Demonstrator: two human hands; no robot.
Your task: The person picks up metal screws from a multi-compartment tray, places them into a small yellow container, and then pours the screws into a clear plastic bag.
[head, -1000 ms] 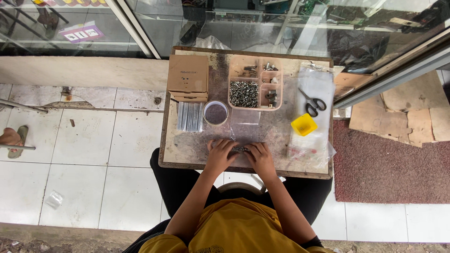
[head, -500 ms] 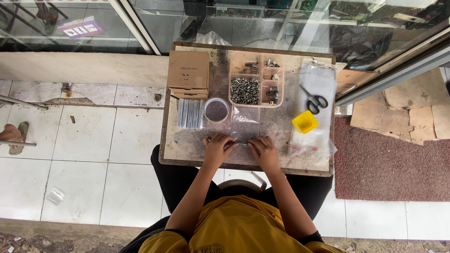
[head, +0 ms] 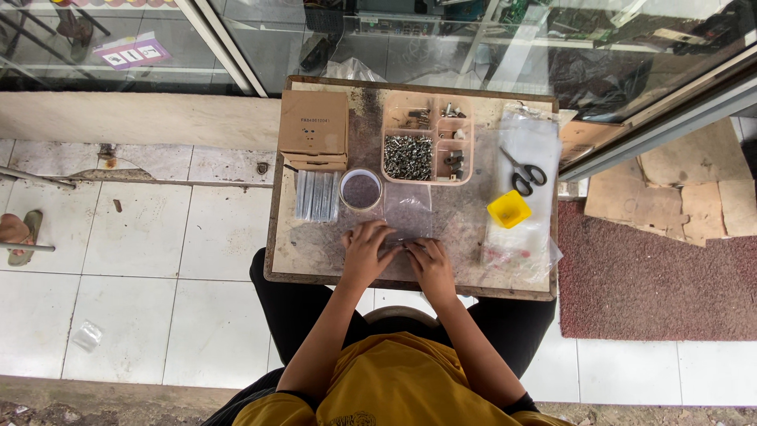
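The person wears a mustard-yellow short-sleeved shirt (head: 394, 379) with dark edging at the sleeve ends and a small dark printed mark low on the front, cut off by the bottom edge of the view. Below it are plain black trousers (head: 292, 304), showing on both sides of the body. Both forearms are bare from the sleeves down, and the left hand (head: 364, 252) and the right hand (head: 430, 264) are bare too, with no glove, ring, watch or band that can be made out from here.
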